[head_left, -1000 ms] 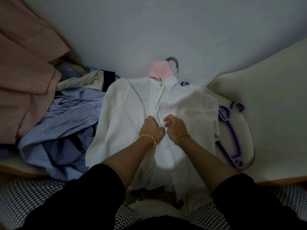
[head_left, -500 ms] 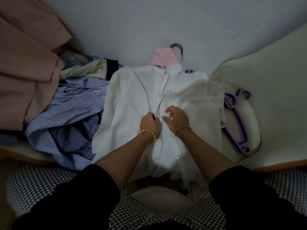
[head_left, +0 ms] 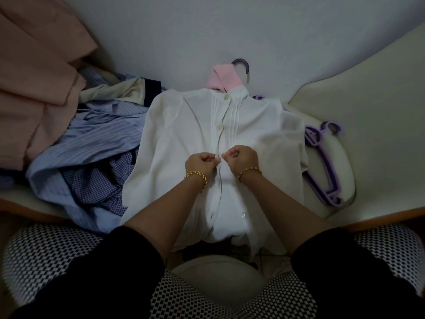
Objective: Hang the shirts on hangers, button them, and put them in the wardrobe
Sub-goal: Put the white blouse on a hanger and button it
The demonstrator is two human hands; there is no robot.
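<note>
Cream and edged in wood, the tabletop (head_left: pixel 341 162) carried the white shirt (head_left: pixel 184 134), laid flat with its front up and its hem spilling over the near edge toward the person's lap. Both hands met at mid-chest of that shirt: the left hand (head_left: pixel 202 163) and the right hand (head_left: pixel 241 157), each with a gold bracelet, had their fingers curled tight and pinching the two edges of the button band. Above them on the shirt, the buttons looked fastened. Left of the shirt lay a blue striped shirt (head_left: pixel 92 143) and a checked one (head_left: pixel 96 183); right of it, purple hangers (head_left: pixel 332 195). Beyond the collar stuck out a grey hanger hook (head_left: pixel 242 64) and pink cloth (head_left: pixel 224 77).
</note>
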